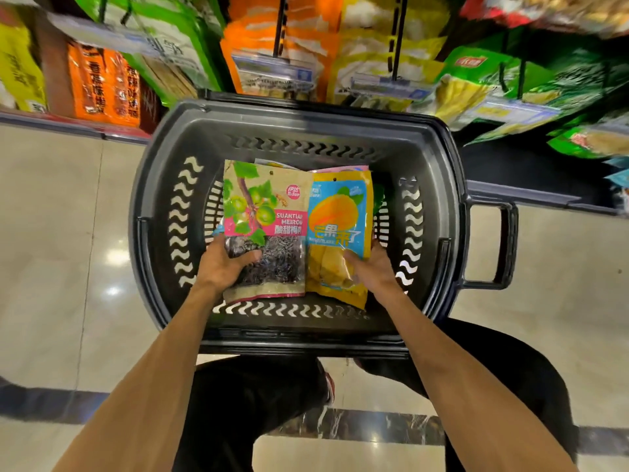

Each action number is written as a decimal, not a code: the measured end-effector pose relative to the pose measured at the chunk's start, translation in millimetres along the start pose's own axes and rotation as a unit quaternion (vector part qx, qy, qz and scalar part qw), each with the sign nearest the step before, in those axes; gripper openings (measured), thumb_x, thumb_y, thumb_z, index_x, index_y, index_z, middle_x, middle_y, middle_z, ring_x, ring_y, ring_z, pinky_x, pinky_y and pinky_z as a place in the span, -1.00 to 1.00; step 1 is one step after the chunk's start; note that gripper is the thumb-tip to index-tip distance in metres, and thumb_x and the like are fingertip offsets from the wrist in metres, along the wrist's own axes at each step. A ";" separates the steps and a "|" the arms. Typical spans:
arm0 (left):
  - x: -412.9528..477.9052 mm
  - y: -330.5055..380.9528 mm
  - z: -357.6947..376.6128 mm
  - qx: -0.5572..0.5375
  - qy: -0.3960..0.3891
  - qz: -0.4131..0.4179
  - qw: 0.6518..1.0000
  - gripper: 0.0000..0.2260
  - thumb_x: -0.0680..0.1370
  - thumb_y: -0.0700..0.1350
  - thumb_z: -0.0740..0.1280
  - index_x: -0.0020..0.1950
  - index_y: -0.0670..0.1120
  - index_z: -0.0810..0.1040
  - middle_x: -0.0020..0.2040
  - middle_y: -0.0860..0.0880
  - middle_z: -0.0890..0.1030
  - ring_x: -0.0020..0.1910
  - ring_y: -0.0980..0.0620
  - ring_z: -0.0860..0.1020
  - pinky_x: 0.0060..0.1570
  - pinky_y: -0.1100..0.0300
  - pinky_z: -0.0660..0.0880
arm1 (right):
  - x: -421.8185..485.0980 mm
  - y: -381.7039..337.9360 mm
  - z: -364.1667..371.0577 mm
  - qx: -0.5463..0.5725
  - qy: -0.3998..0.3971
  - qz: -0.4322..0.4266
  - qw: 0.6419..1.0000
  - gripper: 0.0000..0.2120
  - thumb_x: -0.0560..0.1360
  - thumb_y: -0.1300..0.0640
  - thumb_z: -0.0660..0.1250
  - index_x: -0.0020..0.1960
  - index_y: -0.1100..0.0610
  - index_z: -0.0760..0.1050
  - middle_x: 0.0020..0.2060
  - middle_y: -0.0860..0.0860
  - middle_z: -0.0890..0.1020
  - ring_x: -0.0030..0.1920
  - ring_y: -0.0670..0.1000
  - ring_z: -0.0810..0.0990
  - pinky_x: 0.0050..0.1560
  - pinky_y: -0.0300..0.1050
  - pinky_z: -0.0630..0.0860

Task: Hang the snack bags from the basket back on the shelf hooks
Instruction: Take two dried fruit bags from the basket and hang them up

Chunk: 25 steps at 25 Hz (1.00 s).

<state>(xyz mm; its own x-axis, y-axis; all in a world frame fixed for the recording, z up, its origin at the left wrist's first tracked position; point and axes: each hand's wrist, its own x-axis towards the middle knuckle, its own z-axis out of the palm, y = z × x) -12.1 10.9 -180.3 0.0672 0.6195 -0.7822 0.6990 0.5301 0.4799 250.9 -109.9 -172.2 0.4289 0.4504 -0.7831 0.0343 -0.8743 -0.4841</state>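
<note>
Inside the black basket, which stands on the tiled floor in front of the shelf, two snack bags lie side by side with their edges touching. The left hand has its grip closed on the lower left part of the plum bag, with the thumb across the clear window and the fingers hidden beneath. The right hand has its grip closed on the lower right part of the mango bag, with the thumb on the front and the fingers hidden behind. Each bag points its top toward the shelf and shows a small hang hole near its top edge. Edges of further bags show beneath them. The basket handle projects to the right. Beyond the far rim, orange bags, yellow bags and green bags hang from dark hooks fitted with price tags; this area is blurred.
</note>
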 end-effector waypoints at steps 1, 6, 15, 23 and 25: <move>-15.2 9.1 -2.4 0.016 0.011 0.021 1.000 -0.30 0.31 0.15 0.57 0.36 -0.03 0.45 0.23 0.02 0.60 0.27 -0.01 0.52 0.34 0.06 0.40 | -11.8 -6.6 -3.4 -0.027 0.012 -0.017 0.999 -0.50 0.56 0.11 0.39 0.45 0.11 0.35 -0.01 -0.13 0.63 0.02 -0.02 0.63 -0.08 -0.17 0.50; -120.2 61.4 -39.9 -0.022 0.088 0.122 0.988 -0.52 0.51 -0.09 0.46 0.39 -0.05 0.41 0.16 0.09 0.55 0.14 0.12 0.49 0.13 0.25 0.42 | -92.6 -47.8 -44.9 -0.096 0.041 -0.069 0.992 -0.65 0.56 0.04 0.36 0.32 0.07 0.49 0.13 0.02 0.67 0.11 0.10 0.64 -0.02 -0.06 0.53; -330.4 182.6 -161.2 -0.128 0.107 0.206 0.964 -0.64 0.44 -0.10 0.53 0.17 0.09 0.53 0.06 0.04 0.69 0.07 0.00 0.65 0.15 -0.14 0.56 | -312.4 -175.5 -170.2 0.005 0.081 -0.202 0.976 -0.78 0.57 0.07 0.35 0.21 -0.07 0.56 0.00 -0.14 0.66 0.03 -0.08 0.62 0.06 -0.08 0.53; -490.6 277.7 -233.5 -0.164 0.125 0.356 0.912 -0.75 0.51 -0.16 0.46 0.16 0.00 0.55 0.06 0.04 0.68 0.07 0.07 0.64 0.21 -0.05 0.53 | -495.8 -273.9 -247.8 0.108 0.165 -0.369 0.908 -0.75 0.58 0.05 0.29 0.18 0.12 0.58 0.00 -0.02 0.67 0.02 -0.04 0.62 0.04 -0.10 0.51; -529.9 298.9 -244.7 -0.166 0.118 0.390 0.898 -0.76 0.54 -0.18 0.42 0.19 -0.02 0.53 0.05 0.11 0.66 0.03 0.18 0.63 0.15 0.15 0.53 | -535.7 -279.4 -271.6 0.146 0.189 -0.391 0.889 -0.87 0.62 0.15 0.30 0.13 0.08 0.57 -0.07 -0.09 0.66 -0.09 -0.22 0.62 0.01 -0.22 0.54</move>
<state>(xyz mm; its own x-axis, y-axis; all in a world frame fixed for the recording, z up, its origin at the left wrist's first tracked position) -13.0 -17.2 474.8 0.2637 0.9622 -0.0681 0.2510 -0.0003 0.9680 256.7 -156.0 488.6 0.6512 0.7589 -0.0026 0.2423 -0.2111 -0.9470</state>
